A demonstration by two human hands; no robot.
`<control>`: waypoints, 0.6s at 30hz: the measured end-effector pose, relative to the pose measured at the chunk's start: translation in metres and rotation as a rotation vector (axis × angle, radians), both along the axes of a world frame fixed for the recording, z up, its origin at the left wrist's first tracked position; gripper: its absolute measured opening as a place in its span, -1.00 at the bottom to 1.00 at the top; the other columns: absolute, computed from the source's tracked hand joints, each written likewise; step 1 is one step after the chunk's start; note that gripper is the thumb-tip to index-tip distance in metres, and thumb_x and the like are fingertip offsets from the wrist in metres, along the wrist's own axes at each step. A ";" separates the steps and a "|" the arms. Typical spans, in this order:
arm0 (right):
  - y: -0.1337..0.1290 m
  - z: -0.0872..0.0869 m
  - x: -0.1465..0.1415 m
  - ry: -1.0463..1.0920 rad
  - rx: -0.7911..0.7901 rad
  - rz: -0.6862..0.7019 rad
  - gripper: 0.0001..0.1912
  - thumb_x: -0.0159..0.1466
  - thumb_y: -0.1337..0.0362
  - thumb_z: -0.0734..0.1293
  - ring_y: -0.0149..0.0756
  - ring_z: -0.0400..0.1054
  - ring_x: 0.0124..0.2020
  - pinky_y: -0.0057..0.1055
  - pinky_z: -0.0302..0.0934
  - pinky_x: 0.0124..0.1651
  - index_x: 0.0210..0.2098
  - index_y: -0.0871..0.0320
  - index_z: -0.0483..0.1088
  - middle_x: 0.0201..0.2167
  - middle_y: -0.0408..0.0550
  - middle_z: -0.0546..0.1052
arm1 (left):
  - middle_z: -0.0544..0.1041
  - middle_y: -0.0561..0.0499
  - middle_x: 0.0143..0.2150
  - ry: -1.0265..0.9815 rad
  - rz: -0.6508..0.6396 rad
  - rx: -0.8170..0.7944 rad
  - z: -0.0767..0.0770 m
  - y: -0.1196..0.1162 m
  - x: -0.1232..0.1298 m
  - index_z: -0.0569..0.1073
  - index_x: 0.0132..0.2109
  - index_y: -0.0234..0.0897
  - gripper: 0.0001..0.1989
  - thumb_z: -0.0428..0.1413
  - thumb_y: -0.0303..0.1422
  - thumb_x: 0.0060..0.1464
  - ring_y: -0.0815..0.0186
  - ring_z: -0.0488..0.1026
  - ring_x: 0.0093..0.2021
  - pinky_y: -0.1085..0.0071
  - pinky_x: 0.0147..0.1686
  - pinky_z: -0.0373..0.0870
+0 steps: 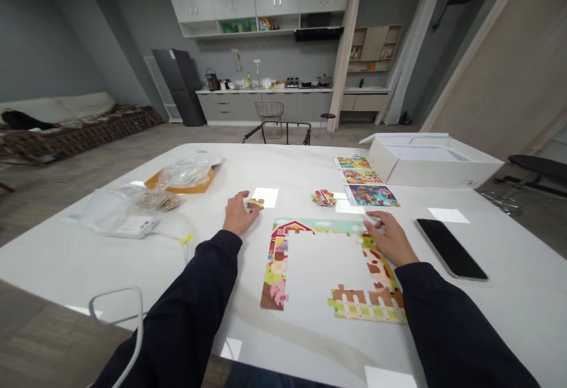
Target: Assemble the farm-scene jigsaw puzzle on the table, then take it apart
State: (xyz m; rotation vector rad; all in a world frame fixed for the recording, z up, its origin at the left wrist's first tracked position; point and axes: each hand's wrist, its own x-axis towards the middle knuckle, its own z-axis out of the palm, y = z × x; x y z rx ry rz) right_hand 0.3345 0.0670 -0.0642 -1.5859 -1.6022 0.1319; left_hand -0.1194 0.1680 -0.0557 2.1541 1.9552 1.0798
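My left hand (pixel 240 213) is closed on a small puzzle piece (pixel 256 203), left of the puzzle. A partly joined puzzle border (pixel 277 270) lies on the white table, with a barn at top left, a pig at lower left, a cow at right and a fence at lower right. Its middle shows bare table, and the bottom edge has a gap. My right hand (pixel 390 236) rests over the upper right corner with its fingers apart, holding nothing. A small pile of loose pieces (pixel 324 198) lies above the puzzle.
Picture sheets (pixel 359 176) and an open white box (pixel 432 166) stand at the back right. A black phone (pixel 450 248) lies right of my right hand. Plastic bags (pixel 181 173), a white device (pixel 132 226) and a cable (pixel 140 323) occupy the left side.
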 end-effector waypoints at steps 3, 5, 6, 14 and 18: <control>0.001 -0.001 0.001 -0.002 -0.015 -0.002 -0.54 0.30 -0.08 0.30 -0.19 0.37 -0.31 -0.13 0.35 -0.05 -0.02 0.14 0.49 -0.11 0.06 0.50 | 0.54 -0.11 0.15 0.005 0.001 -0.078 0.001 0.001 0.002 0.36 0.15 -0.13 -0.50 0.25 -0.21 0.08 -0.06 0.39 0.18 0.00 0.16 0.32; 0.001 -0.001 0.002 -0.002 -0.020 -0.002 -0.53 0.30 -0.09 0.29 -0.18 0.37 -0.31 -0.14 0.35 -0.05 -0.03 0.14 0.49 -0.12 0.06 0.50 | 0.56 -0.09 0.14 0.008 0.002 -0.098 0.001 0.001 0.002 0.37 0.14 -0.12 -0.50 0.26 -0.17 0.08 -0.07 0.40 0.18 -0.02 0.16 0.31; 0.001 0.000 0.002 -0.002 -0.020 -0.003 -0.53 0.30 -0.09 0.29 -0.18 0.37 -0.31 -0.14 0.35 -0.06 -0.03 0.14 0.50 -0.13 0.06 0.50 | 0.57 -0.09 0.12 0.008 0.001 -0.099 0.002 0.002 0.003 0.37 0.13 -0.11 -0.50 0.27 -0.16 0.07 -0.06 0.40 0.17 -0.02 0.15 0.32; 0.001 0.000 0.001 -0.002 -0.026 -0.012 -0.52 0.30 -0.11 0.29 -0.18 0.37 -0.31 -0.12 0.35 -0.04 -0.03 0.13 0.49 -0.12 0.06 0.50 | 0.60 -0.04 -0.12 -0.037 -0.072 0.013 0.000 0.005 0.003 0.43 0.00 -0.14 -0.59 0.33 -0.18 0.04 0.08 0.50 -0.03 0.14 0.03 0.43; 0.002 -0.001 0.001 -0.002 -0.016 -0.007 -0.53 0.31 -0.11 0.28 -0.19 0.37 -0.32 -0.10 0.34 0.00 -0.04 0.13 0.48 -0.10 0.07 0.50 | 0.59 -0.05 -0.07 -0.029 -0.105 0.004 0.000 0.006 0.002 0.46 -0.04 -0.15 -0.65 0.33 -0.28 0.02 0.06 0.50 0.02 0.13 0.06 0.43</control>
